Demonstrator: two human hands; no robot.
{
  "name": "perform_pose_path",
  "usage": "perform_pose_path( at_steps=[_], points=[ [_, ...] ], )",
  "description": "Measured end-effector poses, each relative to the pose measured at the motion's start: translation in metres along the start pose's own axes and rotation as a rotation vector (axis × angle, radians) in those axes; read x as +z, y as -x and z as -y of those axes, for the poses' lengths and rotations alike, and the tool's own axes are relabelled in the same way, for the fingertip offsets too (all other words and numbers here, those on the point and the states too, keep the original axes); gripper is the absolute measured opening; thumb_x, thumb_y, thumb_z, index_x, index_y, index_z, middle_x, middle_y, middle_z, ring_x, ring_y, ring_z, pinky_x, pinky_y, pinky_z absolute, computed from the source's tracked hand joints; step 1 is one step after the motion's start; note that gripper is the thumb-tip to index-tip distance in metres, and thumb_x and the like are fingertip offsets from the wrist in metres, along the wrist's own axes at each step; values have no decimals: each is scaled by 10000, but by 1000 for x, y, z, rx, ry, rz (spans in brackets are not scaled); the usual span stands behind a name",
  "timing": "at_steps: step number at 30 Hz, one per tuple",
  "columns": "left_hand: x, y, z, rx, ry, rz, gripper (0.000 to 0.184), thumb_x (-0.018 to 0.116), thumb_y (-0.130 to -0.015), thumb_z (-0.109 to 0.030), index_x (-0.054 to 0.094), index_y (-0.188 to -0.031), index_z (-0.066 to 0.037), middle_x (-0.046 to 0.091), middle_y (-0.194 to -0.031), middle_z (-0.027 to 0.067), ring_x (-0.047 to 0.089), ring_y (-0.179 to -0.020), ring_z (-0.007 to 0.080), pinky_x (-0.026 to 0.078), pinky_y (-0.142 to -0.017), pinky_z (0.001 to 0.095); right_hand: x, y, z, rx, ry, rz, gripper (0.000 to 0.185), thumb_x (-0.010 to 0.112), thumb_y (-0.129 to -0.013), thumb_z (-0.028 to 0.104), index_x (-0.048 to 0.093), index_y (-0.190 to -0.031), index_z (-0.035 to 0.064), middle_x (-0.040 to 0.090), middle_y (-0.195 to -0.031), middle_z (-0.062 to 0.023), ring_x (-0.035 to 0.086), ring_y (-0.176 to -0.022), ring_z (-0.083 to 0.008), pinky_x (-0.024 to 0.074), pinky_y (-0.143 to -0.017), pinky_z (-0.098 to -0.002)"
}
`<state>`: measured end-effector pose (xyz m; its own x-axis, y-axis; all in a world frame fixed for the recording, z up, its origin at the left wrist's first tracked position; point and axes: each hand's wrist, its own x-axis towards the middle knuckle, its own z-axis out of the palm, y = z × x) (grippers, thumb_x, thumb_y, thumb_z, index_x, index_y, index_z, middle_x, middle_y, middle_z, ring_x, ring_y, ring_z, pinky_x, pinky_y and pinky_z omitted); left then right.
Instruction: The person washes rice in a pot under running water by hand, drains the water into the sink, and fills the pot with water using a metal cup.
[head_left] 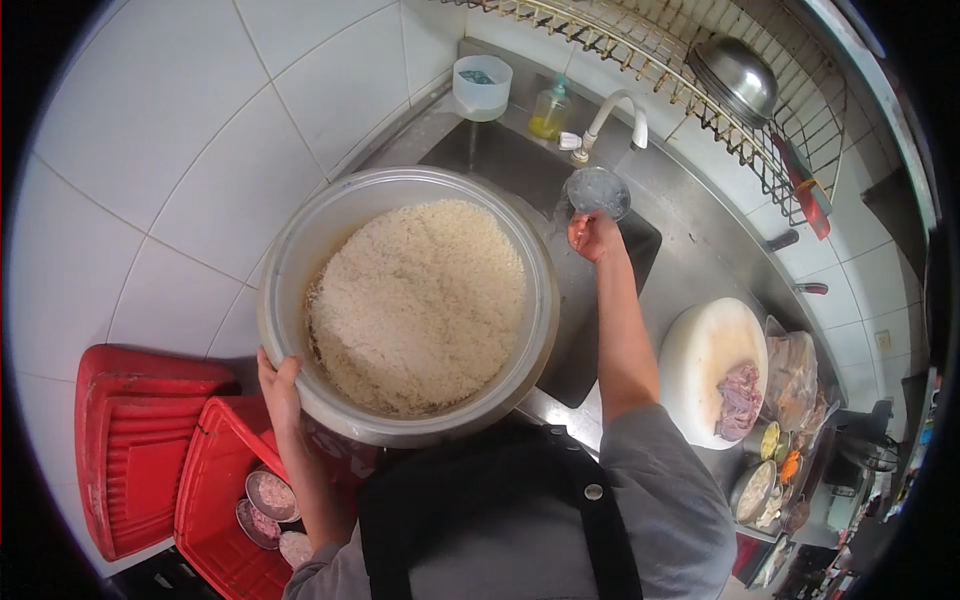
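A wide metal pot (285,290) heaped with white rice (420,300) stands by the sink, overlapping its left side. My left hand (280,385) grips the pot's lower-left rim. Stretched out over the sink, my right hand (595,236) is closed on the near edge of a small round bowl (600,190), which looks shiny and wet. The bowl is just below the faucet (620,105). Whether water is running I cannot tell.
A steel sink (640,260) lies under the bowl. Behind it are a soap bottle (549,108) and a white tub (482,90). A wire rack (680,90) hangs above. Meat (739,400) rests on a round cutting board (695,350); a red bin (205,500) sits lower left.
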<state>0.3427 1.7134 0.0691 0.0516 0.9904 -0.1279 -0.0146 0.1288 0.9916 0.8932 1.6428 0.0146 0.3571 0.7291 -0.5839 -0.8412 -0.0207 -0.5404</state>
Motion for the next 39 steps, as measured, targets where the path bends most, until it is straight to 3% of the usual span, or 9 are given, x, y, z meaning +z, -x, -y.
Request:
perform_pose_path(
  at_steps=[7,11,18,21,25,29,31,34,39],
  points=[
    [9,6,2,15,79,10,553,548,-735,-91,408,-1257,24,538,-1099,111,522,-952,193,410,-871,301,71,54,-55,-234,649,-216,296,324,-940,255,517,-907,34,554,-633,-44,517,-501,-152,476,-526,-317],
    [5,6,14,53,77,12,559,549,-722,-78,413,-1253,28,551,-1070,107,530,-927,186,419,-854,296,83,62,-88,-468,1057,-151,390,335,-945,298,536,-812,-9,560,-576,-71,557,-527,-157,468,-509,-323],
    [-15,4,45,86,115,-21,577,563,-688,-108,434,-1233,30,555,-1048,98,537,-905,177,433,-822,286,129,114,-121,-968,1811,-378,316,453,-868,127,492,-1096,-89,636,-775,-229,614,-721,-408,475,-670,-466],
    [-29,5,70,92,183,-29,585,569,-675,-124,443,-1226,27,556,-1048,99,544,-904,177,442,-814,286,114,103,-107,-1159,1519,-342,335,559,-755,60,489,-1041,-100,616,-842,-269,602,-804,-403,459,-727,-456],
    [-34,8,78,29,261,-51,587,561,-658,-129,454,-1217,17,557,-1047,100,552,-901,181,453,-807,290,95,84,-54,-963,926,-354,368,469,-887,226,529,-1071,-87,610,-824,-179,616,-732,-285,465,-715,-393],
    [-48,0,105,44,259,-57,593,550,-650,-132,457,-1217,11,557,-1044,100,552,-894,188,458,-802,298,29,44,-27,-959,858,-408,387,421,-915,242,537,-1050,-102,598,-916,-199,638,-703,-250,492,-650,-358],
    [-54,4,113,38,293,-83,599,545,-647,-144,459,-1220,9,555,-1042,99,549,-896,190,456,-801,298,-22,14,-21,-707,1098,-498,408,422,-903,163,409,-1184,-133,582,-957,-235,638,-698,-251,516,-615,-350],
    [-51,10,105,49,300,-134,594,535,-646,-143,462,-1216,7,551,-1032,95,543,-899,190,453,-796,293,-62,-20,-32,-748,791,-633,630,450,-870,39,40,-1334,-80,523,-1132,-233,625,-776,-275,566,-574,-305],
    [-41,20,47,50,186,-62,533,522,-664,-113,462,-1176,20,553,-988,94,541,-855,179,449,-779,287,-131,-83,-2,-366,120,-315,436,476,-876,46,288,-1254,-64,434,-1197,-220,586,-853,-306,557,-539,-255]
  ],
)
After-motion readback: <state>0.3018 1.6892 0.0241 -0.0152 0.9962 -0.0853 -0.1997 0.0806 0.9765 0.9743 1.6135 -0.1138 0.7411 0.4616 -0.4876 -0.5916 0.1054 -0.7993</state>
